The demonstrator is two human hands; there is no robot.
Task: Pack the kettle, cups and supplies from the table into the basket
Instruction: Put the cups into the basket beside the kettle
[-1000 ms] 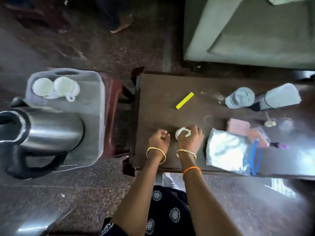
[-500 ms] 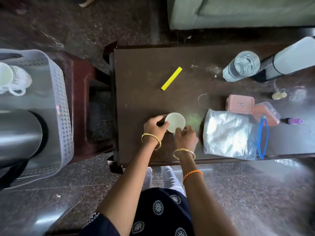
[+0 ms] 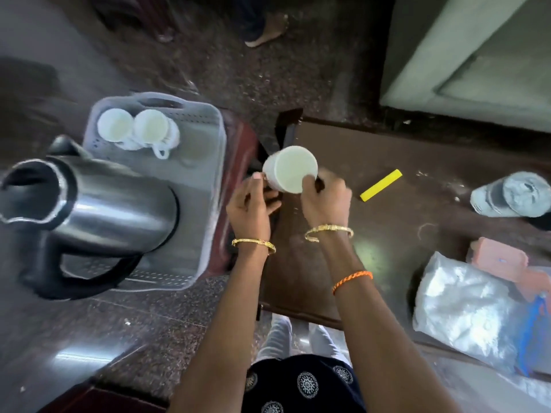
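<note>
A white cup (image 3: 290, 169) hangs above the table's left end, held between both hands. My left hand (image 3: 253, 204) pinches it at its left side near the handle, and my right hand (image 3: 325, 196) grips its right rim. To the left the grey perforated basket (image 3: 213, 186) holds a steel kettle (image 3: 98, 210) with a black handle and two white cups (image 3: 137, 129) at its far end. On the brown table (image 3: 396, 234) lie a yellow stick (image 3: 381, 185), a silver pouch (image 3: 465, 311), a pink box (image 3: 498, 259) and a capped clear bottle (image 3: 514, 195).
The basket rests on a dark red stool (image 3: 241, 162) beside the table's left end. A grey-green sofa (image 3: 477, 55) stands behind the table. Someone's bare foot (image 3: 268, 31) is on the floor at the top. My own feet (image 3: 298, 335) are below the table's near edge.
The cup has been lifted off the table and carried left toward the basket with both hands. The view has swung left, bringing the basket and kettle back into frame.
</note>
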